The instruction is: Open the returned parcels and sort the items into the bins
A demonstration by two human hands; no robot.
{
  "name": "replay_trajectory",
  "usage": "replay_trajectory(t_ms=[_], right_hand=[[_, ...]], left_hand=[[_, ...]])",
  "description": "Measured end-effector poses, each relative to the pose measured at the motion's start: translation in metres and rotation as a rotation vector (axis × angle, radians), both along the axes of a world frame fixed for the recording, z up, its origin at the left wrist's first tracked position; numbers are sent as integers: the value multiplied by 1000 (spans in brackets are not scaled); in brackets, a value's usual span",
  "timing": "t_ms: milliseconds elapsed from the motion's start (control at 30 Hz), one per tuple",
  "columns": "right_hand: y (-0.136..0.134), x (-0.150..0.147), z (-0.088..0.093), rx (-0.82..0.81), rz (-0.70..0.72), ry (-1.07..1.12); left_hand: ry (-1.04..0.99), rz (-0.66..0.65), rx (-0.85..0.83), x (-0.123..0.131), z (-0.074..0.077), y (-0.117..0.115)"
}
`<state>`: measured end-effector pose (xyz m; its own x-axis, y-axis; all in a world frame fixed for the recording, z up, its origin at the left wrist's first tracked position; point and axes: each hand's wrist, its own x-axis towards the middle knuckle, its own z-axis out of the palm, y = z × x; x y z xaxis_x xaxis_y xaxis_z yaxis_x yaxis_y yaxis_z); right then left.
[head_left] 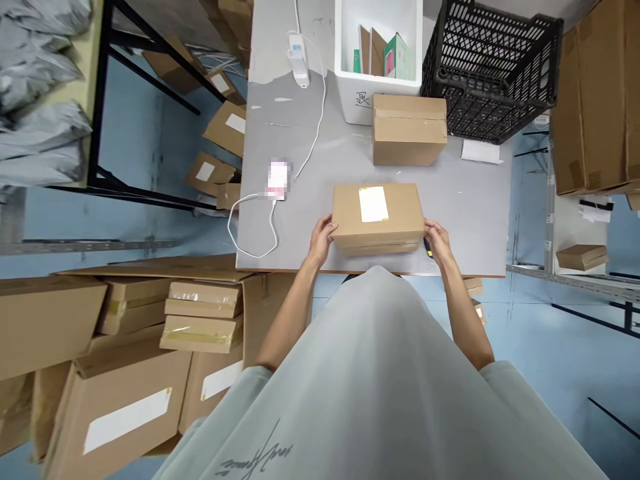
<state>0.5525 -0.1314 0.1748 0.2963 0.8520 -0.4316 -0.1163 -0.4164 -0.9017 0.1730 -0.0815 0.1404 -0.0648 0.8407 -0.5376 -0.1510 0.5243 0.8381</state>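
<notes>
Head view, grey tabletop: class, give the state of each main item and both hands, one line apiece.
Brown cardboard box with white label: closed, label up
Left hand: touching the box's left end
Right hand: at the box's right end
Plain brown cardboard box: closed
White foam bin: open, holding cardboard pieces
Black slotted plastic crate: open
White power strip: cable attached; power, can't tell

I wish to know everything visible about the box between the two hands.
The box is brown, apparently cardboard, and looks closed. A white label lies on top; a horizontal line crosses the front. It lies flat on the grey table, lengthwise left to right. The left hand's grip touches its left end; the right hand's grip is at its right end, contact unclear.
</notes>
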Motion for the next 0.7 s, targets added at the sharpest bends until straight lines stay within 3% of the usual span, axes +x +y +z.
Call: replay_trajectory(t_ms=[233, 433, 567, 700], right_hand=[[-45, -3, -22, -73, 22, -2], [-61, -6, -31, -84, 30, -5], [-54, 1, -36, -117, 50, -16], [-19, 11, -43, -174, 79, -55]], left_hand=[[4, -10, -59, -4, -19, -25], [59, 6, -59, -5, -28, -42], [42, -34, -61, -9, -31, -37], [14, -67, -103, -15, -39, -7]])
